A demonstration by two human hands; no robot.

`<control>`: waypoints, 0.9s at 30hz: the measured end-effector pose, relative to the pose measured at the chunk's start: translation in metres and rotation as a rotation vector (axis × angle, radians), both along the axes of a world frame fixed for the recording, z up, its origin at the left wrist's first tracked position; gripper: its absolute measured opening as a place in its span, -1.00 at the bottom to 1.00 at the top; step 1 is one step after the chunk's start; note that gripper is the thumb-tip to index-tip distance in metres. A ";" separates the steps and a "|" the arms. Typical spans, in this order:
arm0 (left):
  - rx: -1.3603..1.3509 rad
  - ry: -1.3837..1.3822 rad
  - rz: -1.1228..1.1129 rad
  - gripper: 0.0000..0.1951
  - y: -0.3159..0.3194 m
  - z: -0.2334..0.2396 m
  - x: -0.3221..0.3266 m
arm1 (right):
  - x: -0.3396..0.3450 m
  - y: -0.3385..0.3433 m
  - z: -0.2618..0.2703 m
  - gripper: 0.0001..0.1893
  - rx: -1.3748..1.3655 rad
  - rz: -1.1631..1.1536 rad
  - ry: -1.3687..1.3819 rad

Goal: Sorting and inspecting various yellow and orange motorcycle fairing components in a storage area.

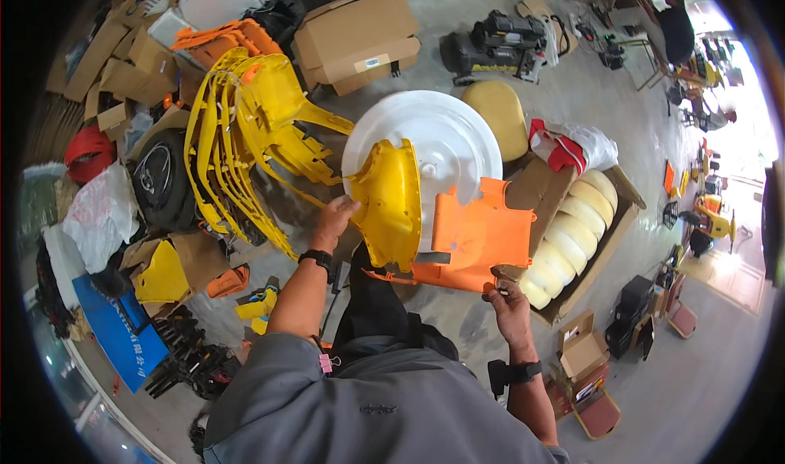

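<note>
A yellow curved plastic panel (389,203) is gripped at its left edge by my left hand (336,219). With my right hand (510,309) I pinch the lower right corner of an orange plastic panel (478,234), which has notched edges and a small hole. Both panels are in front of a white round disc-shaped surface (429,111) with a raised hub. Whether either panel touches that surface I cannot tell. A stack of yellow plastic body panels (236,139) lies left of my left hand.
To the right, an open cardboard box (604,243) holds several cream foam pads (570,237). A closed cardboard box (356,41), an air compressor (490,50) and a yellow oval cushion (498,117) stand beyond. A tire (162,176) sits at left. A person (671,25) is at far right.
</note>
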State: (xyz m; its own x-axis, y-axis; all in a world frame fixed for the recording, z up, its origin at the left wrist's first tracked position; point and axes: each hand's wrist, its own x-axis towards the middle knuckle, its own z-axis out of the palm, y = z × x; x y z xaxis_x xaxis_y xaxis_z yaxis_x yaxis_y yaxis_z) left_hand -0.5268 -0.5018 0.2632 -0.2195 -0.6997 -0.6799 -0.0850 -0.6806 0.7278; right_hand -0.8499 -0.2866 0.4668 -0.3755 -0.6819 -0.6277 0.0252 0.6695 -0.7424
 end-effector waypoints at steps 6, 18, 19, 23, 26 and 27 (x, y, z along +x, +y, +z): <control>-0.100 -0.222 0.165 -0.39 0.023 0.019 0.023 | -0.003 -0.011 -0.016 -0.81 -0.140 0.126 0.114; -0.374 0.143 -0.037 -0.38 0.168 0.193 0.023 | 0.038 -0.022 0.040 -0.81 -0.480 0.780 0.268; -0.368 0.115 0.023 -0.38 0.186 0.201 0.021 | 0.045 -0.018 0.040 -0.79 -0.583 0.864 0.295; -0.286 0.107 0.509 -0.59 0.245 0.224 0.022 | 0.076 0.009 0.036 -0.70 -0.529 0.989 0.172; -0.202 0.098 0.792 -0.69 0.286 0.236 0.027 | 0.101 0.027 0.033 -0.66 -0.429 1.078 0.074; -0.202 0.218 0.967 -0.74 0.300 0.241 0.030 | 0.109 0.034 0.034 -0.64 -0.348 1.094 0.013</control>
